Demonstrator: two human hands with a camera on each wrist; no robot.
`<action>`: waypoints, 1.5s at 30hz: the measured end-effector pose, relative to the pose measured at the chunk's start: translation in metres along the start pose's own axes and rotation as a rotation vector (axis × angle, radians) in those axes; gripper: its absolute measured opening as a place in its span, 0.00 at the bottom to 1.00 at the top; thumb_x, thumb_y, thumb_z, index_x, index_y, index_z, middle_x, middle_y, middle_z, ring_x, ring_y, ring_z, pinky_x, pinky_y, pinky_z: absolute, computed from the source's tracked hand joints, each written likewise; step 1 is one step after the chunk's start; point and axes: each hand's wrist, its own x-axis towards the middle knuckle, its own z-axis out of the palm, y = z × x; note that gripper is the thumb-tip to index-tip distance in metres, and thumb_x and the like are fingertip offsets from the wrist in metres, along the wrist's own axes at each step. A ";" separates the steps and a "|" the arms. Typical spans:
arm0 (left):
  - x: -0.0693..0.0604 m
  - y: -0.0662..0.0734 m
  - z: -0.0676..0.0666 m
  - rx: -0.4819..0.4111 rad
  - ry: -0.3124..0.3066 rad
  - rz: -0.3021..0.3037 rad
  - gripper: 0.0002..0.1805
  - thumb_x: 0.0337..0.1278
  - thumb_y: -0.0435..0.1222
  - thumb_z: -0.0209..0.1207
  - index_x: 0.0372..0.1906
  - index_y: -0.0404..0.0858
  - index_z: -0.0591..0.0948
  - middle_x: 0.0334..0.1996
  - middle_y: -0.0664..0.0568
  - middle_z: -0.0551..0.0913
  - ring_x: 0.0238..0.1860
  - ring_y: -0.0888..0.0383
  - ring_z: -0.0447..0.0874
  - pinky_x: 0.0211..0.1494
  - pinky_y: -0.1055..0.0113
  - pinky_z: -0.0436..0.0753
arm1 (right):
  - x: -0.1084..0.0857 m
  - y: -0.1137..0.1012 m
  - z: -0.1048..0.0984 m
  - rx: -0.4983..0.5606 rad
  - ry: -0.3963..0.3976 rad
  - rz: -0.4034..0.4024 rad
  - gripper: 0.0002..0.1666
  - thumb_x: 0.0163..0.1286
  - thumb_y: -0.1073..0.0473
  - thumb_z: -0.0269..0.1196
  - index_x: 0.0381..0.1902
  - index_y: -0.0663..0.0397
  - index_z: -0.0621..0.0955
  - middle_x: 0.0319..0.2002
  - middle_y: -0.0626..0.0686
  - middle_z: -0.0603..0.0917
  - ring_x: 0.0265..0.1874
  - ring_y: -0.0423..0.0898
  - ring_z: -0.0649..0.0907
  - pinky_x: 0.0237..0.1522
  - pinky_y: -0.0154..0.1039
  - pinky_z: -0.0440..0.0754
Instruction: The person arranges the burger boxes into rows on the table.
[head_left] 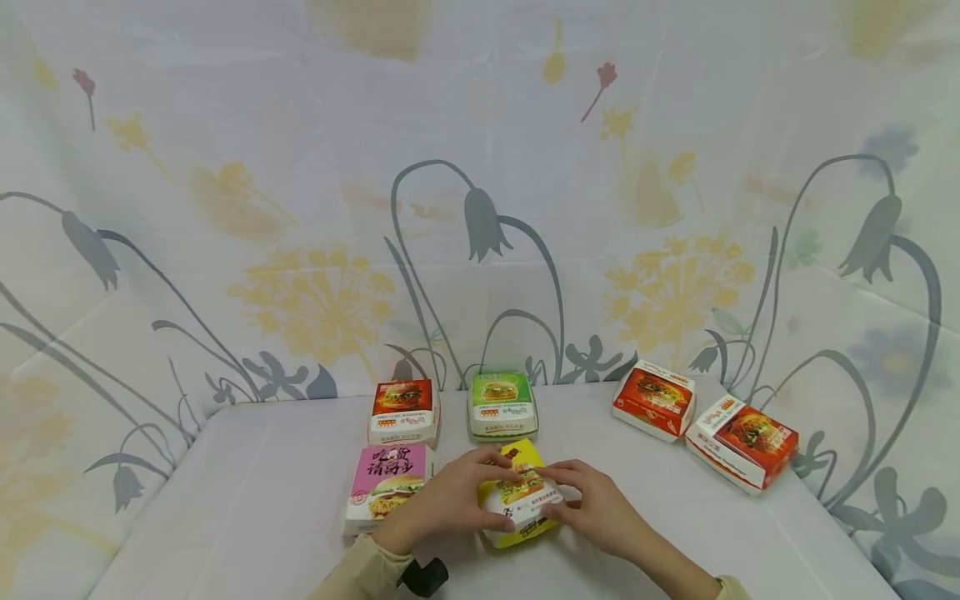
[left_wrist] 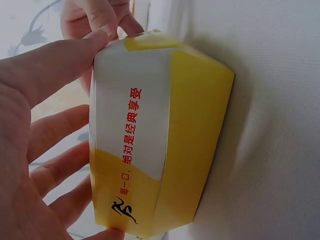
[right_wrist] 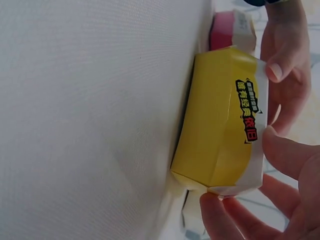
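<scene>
A yellow and white burger box sits on the white cloth at the front, printed with a burger and lettering. My left hand grips it from the left, thumb at the near edge and fingers over the top. From the right, my right hand holds it by its side and corner with thumb and fingers. In the left wrist view, the yellow burger box shows its slanted side, its lid down. The right wrist view shows the opposite side of the yellow burger box, also resting on the cloth.
A pink burger box lies close to the left hand, with a red one behind it. Behind the yellow box stands a green burger box. Two more red boxes, one farther and one nearer, lie at the right.
</scene>
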 end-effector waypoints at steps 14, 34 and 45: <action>0.003 -0.008 0.002 -0.093 -0.028 0.031 0.28 0.48 0.51 0.74 0.58 0.53 0.83 0.61 0.62 0.73 0.66 0.57 0.68 0.69 0.53 0.69 | -0.001 0.006 -0.001 0.093 -0.067 0.039 0.39 0.61 0.49 0.73 0.68 0.55 0.75 0.70 0.68 0.67 0.68 0.71 0.65 0.51 0.47 0.83; 0.005 -0.011 -0.001 -0.079 -0.043 0.077 0.29 0.49 0.44 0.74 0.60 0.51 0.83 0.68 0.62 0.71 0.71 0.56 0.64 0.70 0.50 0.67 | -0.006 -0.001 0.008 0.112 -0.004 0.084 0.40 0.58 0.48 0.74 0.66 0.53 0.77 0.68 0.69 0.68 0.66 0.71 0.68 0.47 0.46 0.84; 0.003 -0.011 -0.005 -0.022 -0.101 0.137 0.30 0.53 0.39 0.68 0.64 0.49 0.80 0.71 0.58 0.69 0.73 0.55 0.62 0.70 0.52 0.68 | -0.009 -0.006 0.016 0.132 0.050 0.108 0.40 0.58 0.48 0.75 0.65 0.58 0.77 0.67 0.70 0.69 0.65 0.71 0.69 0.46 0.41 0.84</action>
